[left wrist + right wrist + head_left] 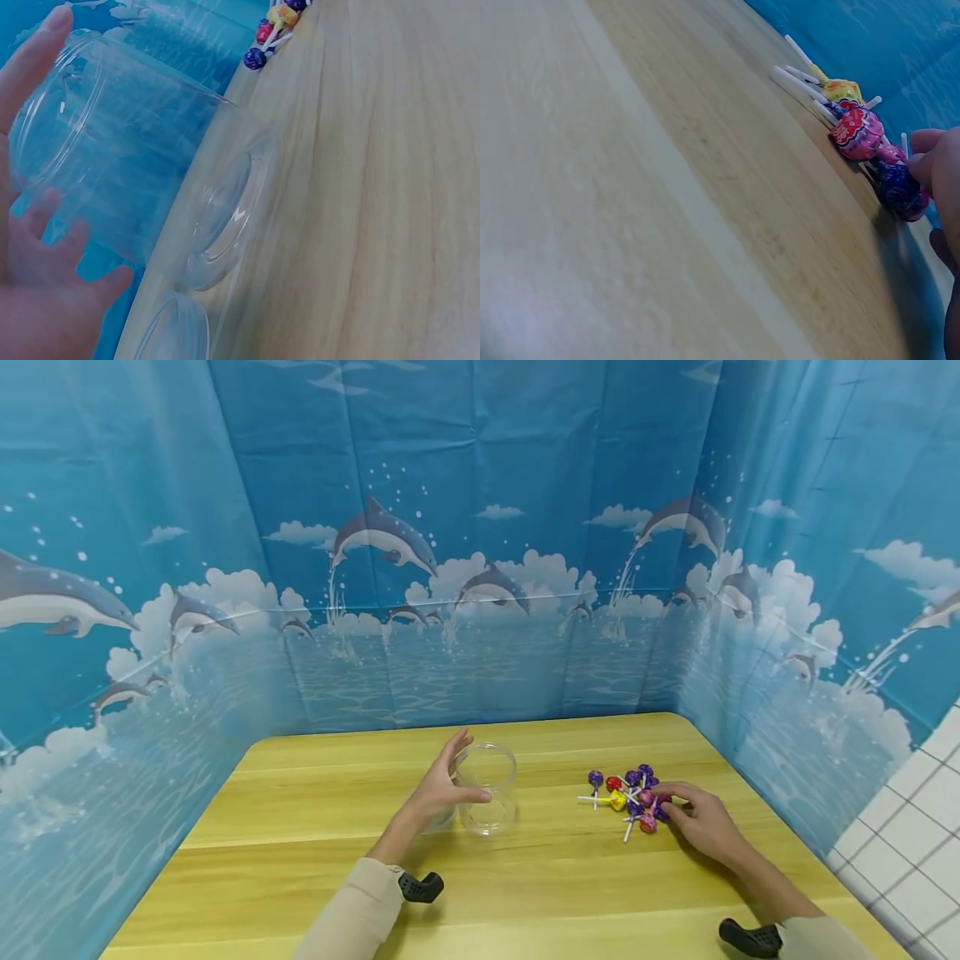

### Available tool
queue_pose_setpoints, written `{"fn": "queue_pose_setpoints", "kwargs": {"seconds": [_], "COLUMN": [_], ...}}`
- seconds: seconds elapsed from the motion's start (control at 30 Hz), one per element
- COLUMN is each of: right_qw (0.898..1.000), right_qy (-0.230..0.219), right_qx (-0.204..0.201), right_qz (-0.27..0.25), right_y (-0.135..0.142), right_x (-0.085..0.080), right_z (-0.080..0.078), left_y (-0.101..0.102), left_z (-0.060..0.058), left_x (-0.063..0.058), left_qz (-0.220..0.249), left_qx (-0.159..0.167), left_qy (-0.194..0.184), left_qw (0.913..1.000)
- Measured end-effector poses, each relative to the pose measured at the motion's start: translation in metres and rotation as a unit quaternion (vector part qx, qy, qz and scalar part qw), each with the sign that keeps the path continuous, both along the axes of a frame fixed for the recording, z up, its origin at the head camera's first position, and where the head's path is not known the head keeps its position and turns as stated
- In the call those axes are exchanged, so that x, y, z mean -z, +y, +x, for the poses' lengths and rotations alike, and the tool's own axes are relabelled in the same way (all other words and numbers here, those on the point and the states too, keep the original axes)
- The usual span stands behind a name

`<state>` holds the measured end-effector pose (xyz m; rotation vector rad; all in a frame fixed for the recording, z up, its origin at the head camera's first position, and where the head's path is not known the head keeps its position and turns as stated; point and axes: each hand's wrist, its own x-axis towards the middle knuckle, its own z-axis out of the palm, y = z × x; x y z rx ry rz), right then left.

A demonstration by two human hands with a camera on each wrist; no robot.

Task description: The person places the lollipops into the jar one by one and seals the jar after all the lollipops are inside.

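Observation:
A clear round plastic jar (487, 797) stands upright, its open rim facing up. My left hand (438, 785) reaches around its left side, thumb in front and fingers spread behind; in the left wrist view the hand (52, 277) lies along the jar (150, 165). My right hand (705, 822) is at the right end of a pile of wrapped lollipops (633, 802). In the right wrist view its fingertips (924, 142) are right at a purple lollipop (896, 184) beside a pink one (857, 135); I cannot tell whether they pinch it.
A clear lid (176, 330) lies on the wooden table (300, 827) beside the jar, partly hidden by my left hand in the head view. A blue dolphin-print curtain (487, 668) borders the table's back and sides. White tiles (911, 827) show at the right.

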<state>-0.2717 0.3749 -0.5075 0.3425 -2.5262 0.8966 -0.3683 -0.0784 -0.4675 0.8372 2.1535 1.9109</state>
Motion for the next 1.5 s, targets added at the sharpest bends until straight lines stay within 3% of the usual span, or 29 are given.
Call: {"fn": "queue_pose_setpoints", "kwargs": {"seconds": [0.3, 0.47, 0.8, 1.23, 1.5], "right_qw": [0.993, 0.989, 0.982, 0.985, 0.986], "right_qy": [0.082, 0.090, 0.085, 0.029, 0.067], "right_qx": [-0.029, -0.043, -0.080, -0.129, -0.132], "right_qz": [0.080, 0.108, 0.151, 0.114, 0.070], "right_y": [-0.003, -0.001, 0.002, 0.004, -0.008], "right_x": [0.008, 0.010, 0.004, -0.018, -0.040], "right_z": [-0.012, -0.014, -0.017, -0.021, -0.025], "left_y": [0.002, 0.002, 0.004, 0.005, 0.004], "left_z": [0.000, 0.002, 0.002, 0.002, -0.001], "left_x": [0.000, 0.001, 0.008, 0.009, 0.009], "left_qz": [0.005, 0.000, 0.015, 0.010, 0.010], "left_qx": [0.017, 0.041, 0.036, 0.024, 0.023], "left_qy": [0.002, -0.003, -0.007, -0.007, -0.014], "left_qw": [0.9998, 0.9992, 0.9992, 0.9996, 0.9996]}}
